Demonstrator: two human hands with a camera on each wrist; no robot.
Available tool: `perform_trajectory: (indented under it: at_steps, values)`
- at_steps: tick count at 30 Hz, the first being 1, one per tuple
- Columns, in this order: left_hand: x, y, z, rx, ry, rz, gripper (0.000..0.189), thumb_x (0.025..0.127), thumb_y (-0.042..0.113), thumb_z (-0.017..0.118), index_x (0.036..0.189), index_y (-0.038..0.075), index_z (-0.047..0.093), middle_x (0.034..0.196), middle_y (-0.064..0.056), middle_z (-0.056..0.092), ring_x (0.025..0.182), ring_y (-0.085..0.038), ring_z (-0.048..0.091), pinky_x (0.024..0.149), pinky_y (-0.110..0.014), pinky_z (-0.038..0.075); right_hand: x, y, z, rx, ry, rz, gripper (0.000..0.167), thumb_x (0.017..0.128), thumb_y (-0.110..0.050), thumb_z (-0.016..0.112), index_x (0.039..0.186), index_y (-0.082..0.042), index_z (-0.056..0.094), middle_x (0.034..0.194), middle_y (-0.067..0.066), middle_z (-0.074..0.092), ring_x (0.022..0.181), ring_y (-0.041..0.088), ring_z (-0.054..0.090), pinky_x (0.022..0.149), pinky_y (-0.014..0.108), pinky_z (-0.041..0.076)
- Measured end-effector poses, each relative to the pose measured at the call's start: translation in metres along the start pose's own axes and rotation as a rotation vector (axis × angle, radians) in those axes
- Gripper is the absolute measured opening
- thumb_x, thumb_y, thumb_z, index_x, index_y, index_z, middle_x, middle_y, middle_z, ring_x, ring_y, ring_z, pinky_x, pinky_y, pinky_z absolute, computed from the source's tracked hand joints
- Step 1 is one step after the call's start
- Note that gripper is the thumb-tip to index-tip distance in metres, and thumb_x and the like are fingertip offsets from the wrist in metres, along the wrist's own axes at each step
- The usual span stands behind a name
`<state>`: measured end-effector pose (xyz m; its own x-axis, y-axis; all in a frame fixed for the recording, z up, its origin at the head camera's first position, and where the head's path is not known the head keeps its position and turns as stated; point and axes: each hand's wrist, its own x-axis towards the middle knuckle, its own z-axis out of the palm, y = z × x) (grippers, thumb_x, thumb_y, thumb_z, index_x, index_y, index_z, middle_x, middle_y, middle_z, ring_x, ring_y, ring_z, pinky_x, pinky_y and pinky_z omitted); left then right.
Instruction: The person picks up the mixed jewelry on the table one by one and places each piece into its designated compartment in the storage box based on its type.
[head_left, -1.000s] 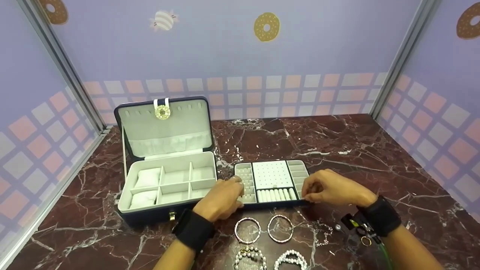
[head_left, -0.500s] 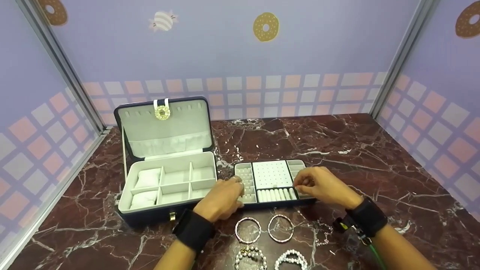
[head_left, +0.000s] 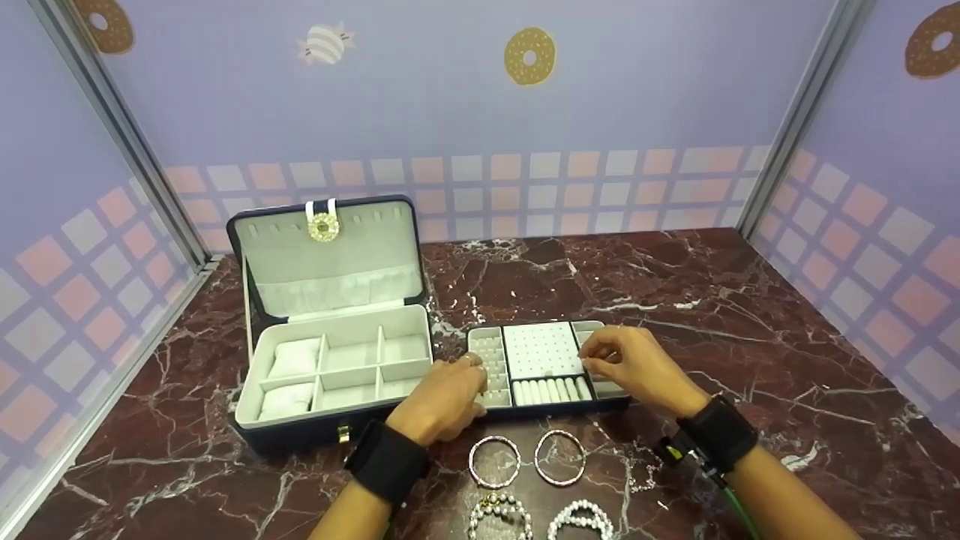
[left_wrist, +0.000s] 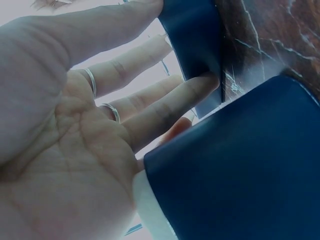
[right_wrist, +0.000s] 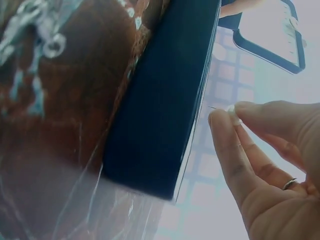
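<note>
In the head view, a jewelry tray (head_left: 555, 411) with white compartments, a dotted panel and ring rolls lies on the table. My left hand (head_left: 444, 394) grips its left end, with thumb and fingers against the dark blue wall (left_wrist: 192, 45) in the left wrist view. Over the tray's right side, my right hand (head_left: 637, 367) pinches a small pearl stud earring (right_wrist: 233, 115) between thumb and index finger. Its thin pin sticks out in the right wrist view. The earring's tip is near the dotted panel (head_left: 541, 349); contact cannot be told. The right hand covers most of the right compartments.
A dark blue jewelry box (head_left: 300, 427) stands open on the left, two white cushions (head_left: 295, 355) inside. Two bangles (head_left: 495, 461), a beaded bracelet (head_left: 501, 517), a pearl bracelet (head_left: 581, 517) and a fine chain (head_left: 645, 476) lie in front of the tray on the marble table (head_left: 187, 480).
My right hand has moved left and slightly back, from the tray's right edge to beside the dotted panel. The left hand has stayed where it was.
</note>
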<state>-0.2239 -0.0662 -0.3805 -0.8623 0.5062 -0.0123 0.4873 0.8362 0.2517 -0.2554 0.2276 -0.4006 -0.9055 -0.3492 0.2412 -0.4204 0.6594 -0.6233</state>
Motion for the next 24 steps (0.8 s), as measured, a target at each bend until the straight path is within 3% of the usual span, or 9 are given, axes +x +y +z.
perform_trajectory:
  at_steps: [7, 24]
  values:
    - [0.000, 0.000, 0.001, 0.002, 0.009, 0.004, 0.022, 0.087, 0.016, 0.077, 0.105, 0.006, 0.071, 0.110, -0.006, 0.065, 0.097, -0.025, 0.066, 0.099, -0.044, 0.048, 0.003, 0.000, 0.006, 0.002, 0.015, 0.010, 0.013, 0.087, -0.003, 0.076, 0.098, -0.009, 0.076, 0.100, 0.005, 0.076, 0.089, 0.018, 0.072, 0.085, 0.036, 0.062]
    - [-0.001, 0.000, 0.002, 0.020, 0.037, 0.022, 0.021, 0.086, 0.015, 0.077, 0.104, 0.005, 0.071, 0.108, -0.007, 0.066, 0.094, -0.025, 0.068, 0.097, -0.045, 0.050, 0.008, 0.004, 0.019, -0.018, 0.083, -0.066, 0.011, 0.086, -0.002, 0.077, 0.096, -0.006, 0.077, 0.101, 0.008, 0.076, 0.090, 0.022, 0.073, 0.081, 0.034, 0.063]
